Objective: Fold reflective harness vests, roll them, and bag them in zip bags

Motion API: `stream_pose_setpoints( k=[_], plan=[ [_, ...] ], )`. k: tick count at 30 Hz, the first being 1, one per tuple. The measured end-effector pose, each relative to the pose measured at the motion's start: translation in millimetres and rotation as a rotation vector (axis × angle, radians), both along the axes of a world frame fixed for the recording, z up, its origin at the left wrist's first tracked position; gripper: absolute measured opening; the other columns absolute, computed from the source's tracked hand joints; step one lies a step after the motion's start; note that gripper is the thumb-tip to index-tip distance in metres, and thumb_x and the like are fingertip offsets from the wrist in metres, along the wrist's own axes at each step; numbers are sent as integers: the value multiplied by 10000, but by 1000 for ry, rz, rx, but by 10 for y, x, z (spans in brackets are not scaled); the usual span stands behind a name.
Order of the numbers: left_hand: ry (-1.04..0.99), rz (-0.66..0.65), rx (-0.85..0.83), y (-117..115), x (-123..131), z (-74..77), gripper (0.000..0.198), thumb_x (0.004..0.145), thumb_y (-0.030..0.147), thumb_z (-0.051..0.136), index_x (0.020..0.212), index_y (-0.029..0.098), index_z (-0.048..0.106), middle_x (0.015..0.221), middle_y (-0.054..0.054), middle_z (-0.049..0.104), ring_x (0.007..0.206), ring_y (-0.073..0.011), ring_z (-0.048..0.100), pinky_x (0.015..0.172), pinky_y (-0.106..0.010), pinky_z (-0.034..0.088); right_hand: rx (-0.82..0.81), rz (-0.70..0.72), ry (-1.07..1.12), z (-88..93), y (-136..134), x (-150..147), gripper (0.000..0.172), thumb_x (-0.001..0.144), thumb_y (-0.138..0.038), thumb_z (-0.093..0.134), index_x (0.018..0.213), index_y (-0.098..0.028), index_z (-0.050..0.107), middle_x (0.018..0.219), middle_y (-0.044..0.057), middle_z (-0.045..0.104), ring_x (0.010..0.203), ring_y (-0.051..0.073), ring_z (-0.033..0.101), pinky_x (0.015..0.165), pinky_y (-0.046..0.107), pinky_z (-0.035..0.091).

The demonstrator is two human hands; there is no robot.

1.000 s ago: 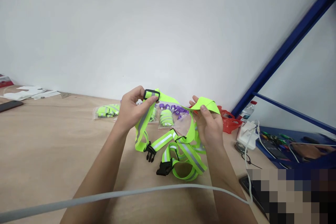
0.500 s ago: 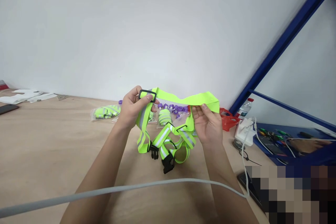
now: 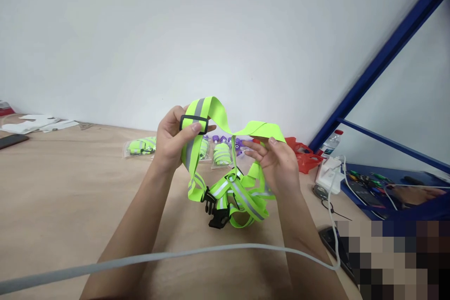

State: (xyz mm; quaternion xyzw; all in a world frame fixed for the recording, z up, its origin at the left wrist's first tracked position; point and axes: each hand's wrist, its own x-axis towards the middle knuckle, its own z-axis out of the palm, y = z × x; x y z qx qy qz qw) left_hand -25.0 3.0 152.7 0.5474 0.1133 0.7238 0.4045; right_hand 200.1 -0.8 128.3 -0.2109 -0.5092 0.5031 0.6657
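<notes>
A neon-yellow reflective strap harness (image 3: 248, 194) with grey stripes hangs in loops between my hands. My left hand (image 3: 170, 143) pinches it at a black slide adjuster (image 3: 194, 124), thumb on the front. From there the webbing arches up and over to my right hand (image 3: 281, 166), whose thumb holds the band's plain side while the other fingers reach loosely behind. Low in the bundle hang the two halves of a black side-release buckle, the pronged half (image 3: 210, 200) and the socket half (image 3: 220, 218), apart from each other.
Behind lie bagged reflective straps (image 3: 222, 154) and small purple pieces (image 3: 237, 144). To the right are a red plastic bag (image 3: 304, 154), a bottle (image 3: 331, 144), a white power strip (image 3: 328, 176) and a phone (image 3: 339, 253). A pale cable (image 3: 211, 247) crosses the foreground.
The strap near my left hand now bows up into a higher arch, its striped face showing. My right hand's fingers have spread, and the hanging bundle has swung and turned.
</notes>
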Motion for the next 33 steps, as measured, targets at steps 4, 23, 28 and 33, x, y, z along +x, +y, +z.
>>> stream_pose_setpoints(
  k=[4,23,28,33],
  plan=[
    [-65,-44,81,-105,-43,80,432,714,245,845,682,202,417,695,44,549,695,-142,638,688,-320,630,45,322,-478,71,-153,123,446,934,-545,614,889,-133,779,789,116,784,382,127,625,340,211,444],
    [115,-40,-150,-166,-8,52,643,559,488,888,706,233,317,697,-2,553,630,-204,602,491,-321,483,-25,435,-773,48,-157,-66,301,793,-493,772,811,-195,736,721,-5,687,622,137,613,535,225,493],
    [114,24,-102,-147,20,46,606,571,506,882,679,230,353,633,18,514,552,-171,556,456,-299,460,-14,425,-866,73,-178,-53,389,863,-493,700,623,-187,695,584,-15,618,544,124,562,507,231,468],
    [92,64,-52,-145,19,55,593,585,495,878,651,223,355,618,22,522,509,-143,529,443,-283,447,-47,573,-660,29,-170,-165,335,810,-508,751,855,-177,770,736,14,729,673,172,690,607,264,564]
  ],
)
